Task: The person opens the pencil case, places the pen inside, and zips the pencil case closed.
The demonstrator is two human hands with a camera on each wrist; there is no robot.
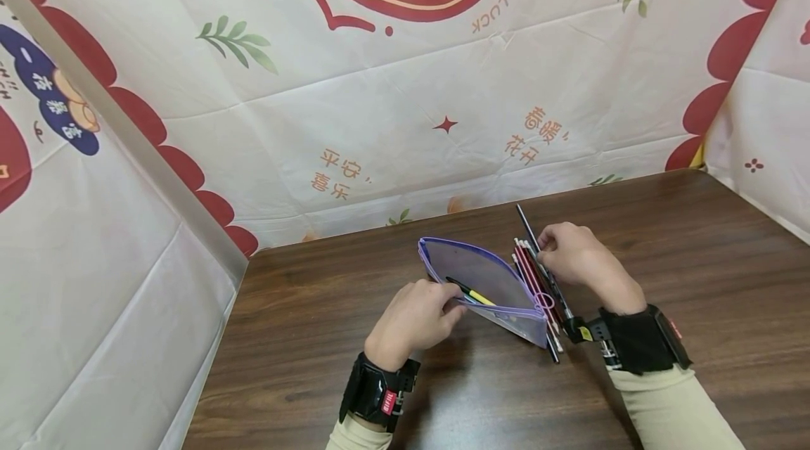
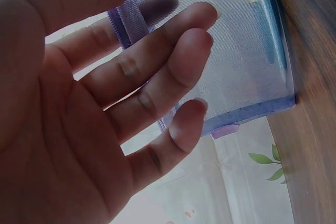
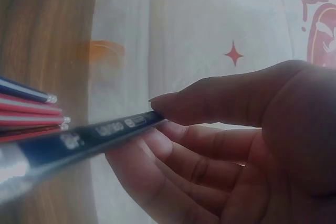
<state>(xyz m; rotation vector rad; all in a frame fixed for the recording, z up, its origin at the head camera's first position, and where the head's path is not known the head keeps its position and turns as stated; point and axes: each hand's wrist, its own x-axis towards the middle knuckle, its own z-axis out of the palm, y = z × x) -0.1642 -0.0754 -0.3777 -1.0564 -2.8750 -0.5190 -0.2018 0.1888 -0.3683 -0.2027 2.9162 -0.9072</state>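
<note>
The purple-edged mesh pouch [image 1: 490,273] stands gaping just right of the frame's centre, its opening toward the top. The left hand [image 1: 414,313] pinches the zip edge on the near side, fingers reaching past the rim. A yellow-and-black pen [image 1: 481,297] lies inside the pouch. The right hand [image 1: 582,256], right of centre, grips a dark pen [image 3: 100,132] between thumb and fingers. Striped pencils [image 1: 530,274] crowd the narrow gap between the two hands, overlapped by the pouch's right end.

Brown table [image 1: 304,344] spreads from the left hand to its left edge at lower left, and from the right wrist to the right side of the frame. The back edge meets printed cloth [image 1: 266,148] above the pouch, near its upper rim.
</note>
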